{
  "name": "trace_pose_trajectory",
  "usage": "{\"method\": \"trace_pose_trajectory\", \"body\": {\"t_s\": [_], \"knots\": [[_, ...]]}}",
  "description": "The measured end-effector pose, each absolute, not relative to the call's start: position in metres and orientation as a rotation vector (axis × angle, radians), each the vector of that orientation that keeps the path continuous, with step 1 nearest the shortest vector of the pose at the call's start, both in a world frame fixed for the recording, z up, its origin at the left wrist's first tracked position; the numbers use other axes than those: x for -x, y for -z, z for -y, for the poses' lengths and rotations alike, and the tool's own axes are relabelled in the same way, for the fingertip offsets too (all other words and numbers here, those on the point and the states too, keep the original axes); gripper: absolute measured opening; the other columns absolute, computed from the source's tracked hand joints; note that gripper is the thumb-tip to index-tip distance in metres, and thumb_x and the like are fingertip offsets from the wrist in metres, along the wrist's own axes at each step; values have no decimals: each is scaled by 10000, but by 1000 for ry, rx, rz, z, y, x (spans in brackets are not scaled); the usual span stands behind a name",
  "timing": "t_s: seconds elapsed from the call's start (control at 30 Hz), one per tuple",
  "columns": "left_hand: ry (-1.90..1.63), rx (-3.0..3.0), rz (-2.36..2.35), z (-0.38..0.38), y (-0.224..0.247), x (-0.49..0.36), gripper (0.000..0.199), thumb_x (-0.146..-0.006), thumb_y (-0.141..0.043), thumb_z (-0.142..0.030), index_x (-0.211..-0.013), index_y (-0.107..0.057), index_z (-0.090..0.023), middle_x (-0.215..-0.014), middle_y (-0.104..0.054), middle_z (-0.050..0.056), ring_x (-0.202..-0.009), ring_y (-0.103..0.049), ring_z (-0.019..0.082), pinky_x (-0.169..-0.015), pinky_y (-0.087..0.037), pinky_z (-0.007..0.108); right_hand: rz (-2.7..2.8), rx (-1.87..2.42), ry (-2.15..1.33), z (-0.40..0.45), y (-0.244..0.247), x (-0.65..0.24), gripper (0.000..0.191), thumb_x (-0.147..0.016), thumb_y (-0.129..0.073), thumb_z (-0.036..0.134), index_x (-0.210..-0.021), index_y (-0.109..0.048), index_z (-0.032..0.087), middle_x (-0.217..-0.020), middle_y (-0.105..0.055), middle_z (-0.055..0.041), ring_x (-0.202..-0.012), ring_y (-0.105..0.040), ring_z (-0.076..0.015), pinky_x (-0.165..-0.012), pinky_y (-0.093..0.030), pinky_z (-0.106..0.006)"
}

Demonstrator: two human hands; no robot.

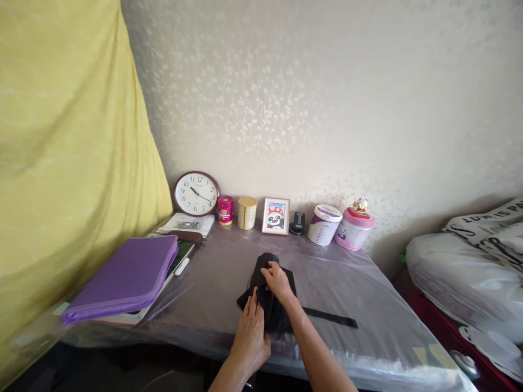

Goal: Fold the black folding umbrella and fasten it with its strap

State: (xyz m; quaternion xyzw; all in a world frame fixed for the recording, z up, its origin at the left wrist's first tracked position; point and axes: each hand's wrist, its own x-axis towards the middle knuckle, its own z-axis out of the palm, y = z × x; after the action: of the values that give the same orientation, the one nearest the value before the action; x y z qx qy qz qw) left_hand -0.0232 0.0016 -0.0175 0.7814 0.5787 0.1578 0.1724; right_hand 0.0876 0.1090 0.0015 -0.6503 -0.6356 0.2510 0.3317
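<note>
A black fabric item (285, 316) lies bunched near the front of the table, with a rounded dark end at the back. From its right side a flat black strap (333, 317) stretches across the tabletop. My right hand (277, 281) is closed on the upper part of the fabric, fingers bent in a pinch. Along the near left side, my left hand (252, 332) has its fingers fairly straight against a raised fold, the thumb lower down, holding the fabric. What lies under the fabric is hidden.
A purple zip folder (122, 277) rests on papers at left, by a white clip-like object (182, 266). Along the wall stand a clock (196, 194), a pink tin (225, 210), a yellow container (247, 213), a picture frame (276, 216) and two tubs (324, 225). Bagged bedding (466, 272) is at right.
</note>
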Motion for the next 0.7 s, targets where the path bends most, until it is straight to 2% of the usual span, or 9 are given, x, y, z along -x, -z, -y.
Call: {"method": "trace_pose_trajectory", "body": {"t_s": [0.17,0.27,0.37,0.47,0.57,0.63,0.7], "knots": [[-598,-2231,-1672,-3,34,22,700,-608,-447,-79,-1301,-351,-63,-1351,-411,155,-1297,-327,238,-1071,-289,359,1776,1602,-753,-99,-13,-84,339,-856,-395,280,-1139,-503,127,-641,-673,16,-479,-558,-100,-584,-423,-214],[-624,-2210,-1716,-2,50,22,642,-637,-443,-94,-1273,-375,-47,-1332,-424,183,-1273,-365,263,-1047,-324,387,1826,1542,-802,-93,-16,-83,308,-850,-392,277,-1093,-522,140,-717,-704,1,-528,-565,-106,-596,-428,-220],[-797,-2200,-1737,2,61,25,620,-698,-439,-140,-1295,-310,-27,-1341,-390,221,-1262,-380,281,-1007,-379,401,1866,1502,-814,-90,-17,-84,274,-837,-398,272,-1044,-546,169,-800,-720,-4,-621,-593,-121,-617,-428,-226],[-1083,-2186,-1720,9,52,31,555,-789,-406,-210,-1309,-260,-82,-1285,-430,184,-1183,-460,258,-933,-442,412,1880,1495,-815,-88,-18,-85,256,-824,-399,256,-1011,-564,196,-828,-722,10,-655,-603,-125,-640,-424,-232],[-1290,-2185,-1752,12,26,33,373,-839,-384,-227,-1202,-383,-146,-1184,-471,133,-1102,-501,237,-911,-444,428,1897,1487,-830,-88,-19,-86,248,-819,-401,248,-985,-579,201,-835,-723,14,-694,-614,-128,-660,-419,-233],[-1235,-2323,-1661,10,10,32,252,-845,-378,-205,-1072,-486,-189,-1157,-482,98,-1088,-502,222,-929,-425,420,1919,1474,-825,-88,-19,-86,241,-821,-404,247,-969,-588,200,-832,-724,14,-731,-621,-131,-673,-415,-232],[-1091,-2438,-1580,6,4,30,250,-841,-373,-182,-1039,-525,-203,-1157,-496,78,-1109,-486,214,-966,-394,408,1932,1465,-811,-88,-20,-86,230,-823,-408,239,-948,-598,206,-818,-724,17,-766,-628,-133,-688,-411,-231]]}}
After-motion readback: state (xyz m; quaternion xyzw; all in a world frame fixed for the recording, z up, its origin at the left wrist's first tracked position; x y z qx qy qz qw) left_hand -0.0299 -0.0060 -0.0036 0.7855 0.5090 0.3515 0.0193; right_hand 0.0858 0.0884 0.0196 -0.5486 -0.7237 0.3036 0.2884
